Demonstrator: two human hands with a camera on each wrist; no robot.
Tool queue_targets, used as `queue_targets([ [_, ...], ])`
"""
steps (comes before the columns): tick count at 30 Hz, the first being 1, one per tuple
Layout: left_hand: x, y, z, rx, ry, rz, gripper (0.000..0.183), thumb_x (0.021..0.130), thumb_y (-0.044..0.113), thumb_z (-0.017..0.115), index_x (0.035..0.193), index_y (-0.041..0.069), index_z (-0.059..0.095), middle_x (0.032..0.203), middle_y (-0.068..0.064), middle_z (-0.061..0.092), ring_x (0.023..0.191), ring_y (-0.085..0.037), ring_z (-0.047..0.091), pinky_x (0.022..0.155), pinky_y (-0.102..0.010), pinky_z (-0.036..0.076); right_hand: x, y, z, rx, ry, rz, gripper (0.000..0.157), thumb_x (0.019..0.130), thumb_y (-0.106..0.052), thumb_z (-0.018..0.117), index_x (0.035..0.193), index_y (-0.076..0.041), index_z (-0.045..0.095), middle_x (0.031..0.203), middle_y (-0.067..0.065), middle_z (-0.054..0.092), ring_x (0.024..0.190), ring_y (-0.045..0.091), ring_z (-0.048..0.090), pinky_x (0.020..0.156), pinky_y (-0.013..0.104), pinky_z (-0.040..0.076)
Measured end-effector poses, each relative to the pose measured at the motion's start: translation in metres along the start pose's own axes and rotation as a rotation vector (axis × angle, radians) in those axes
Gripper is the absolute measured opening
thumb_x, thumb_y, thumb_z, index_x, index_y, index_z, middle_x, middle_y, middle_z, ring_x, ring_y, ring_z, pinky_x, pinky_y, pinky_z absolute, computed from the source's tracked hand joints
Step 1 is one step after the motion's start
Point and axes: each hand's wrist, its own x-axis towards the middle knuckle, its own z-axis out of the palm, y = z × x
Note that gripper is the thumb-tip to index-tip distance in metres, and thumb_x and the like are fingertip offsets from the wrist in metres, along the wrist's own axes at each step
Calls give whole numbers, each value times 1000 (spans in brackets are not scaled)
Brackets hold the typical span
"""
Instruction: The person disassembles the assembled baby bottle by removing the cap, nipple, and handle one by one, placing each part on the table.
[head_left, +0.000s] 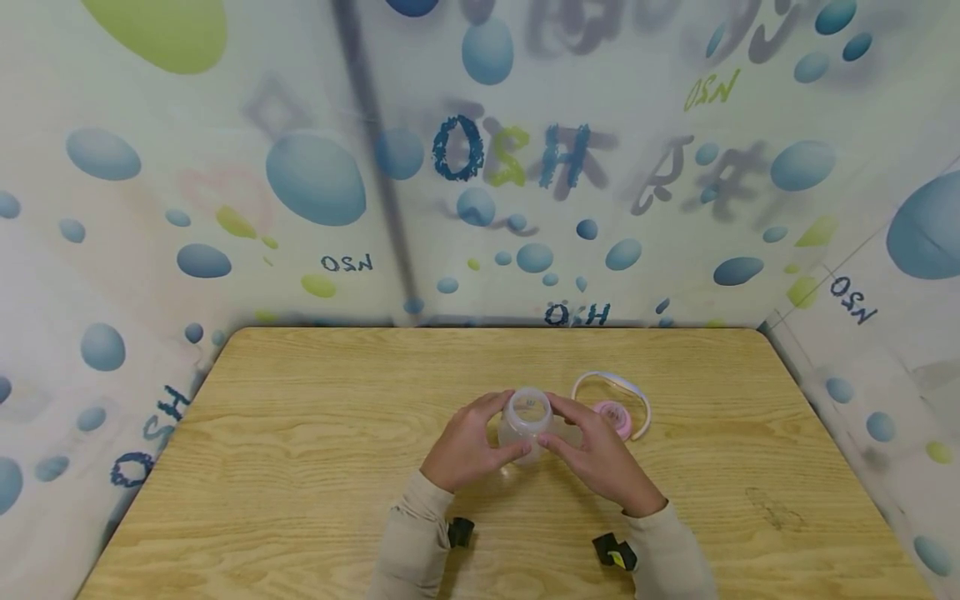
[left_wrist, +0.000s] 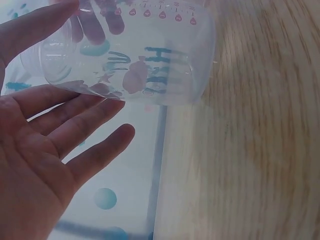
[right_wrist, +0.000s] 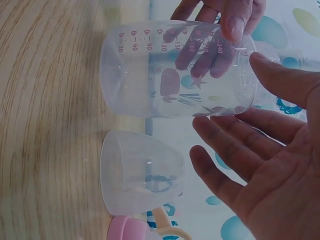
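Note:
A clear baby bottle point(head_left: 517, 433), without a lid on its mouth, stands upright between the two hands. My left hand point(head_left: 468, 446) holds it from the left, thumb on the near side and fingers behind. From the right, my right hand point(head_left: 600, 454) grips it the same way around the shoulder. The right wrist view shows pink measuring marks and printed shapes on the bottle wall point(right_wrist: 170, 65). In the left wrist view the little finger point(left_wrist: 107, 145) stays off the bottle. Whether the base touches the table cannot be told.
A translucent dome-shaped cap point(right_wrist: 142, 172) stands right of the bottle. Beside it lies a pink collar point(head_left: 613, 419) with a curved handle point(head_left: 637, 396) around it. The wooden table point(head_left: 300, 433) meets patterned cloth walls point(head_left: 315, 100) at the back and sides.

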Motion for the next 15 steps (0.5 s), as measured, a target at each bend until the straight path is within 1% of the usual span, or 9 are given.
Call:
queue_targets([
  [9,-1,0,-1,-9,-14,-14,70,86,29,80,142,-1,51,137,-14,59,125,-27,57,102,-45,47,0,0,1,-1,1,10,55,93,-20,71,144,-9,52,138,11,59,126,29,55,105,56,41],
  [15,-1,-1,-2,-14,-22,-28,70,85,28,81,142,1,52,136,-12,59,125,-26,57,102,-45,47,0,1,1,5,1,20,56,92,-19,73,143,-11,52,137,11,59,125,30,56,106,59,39],
])
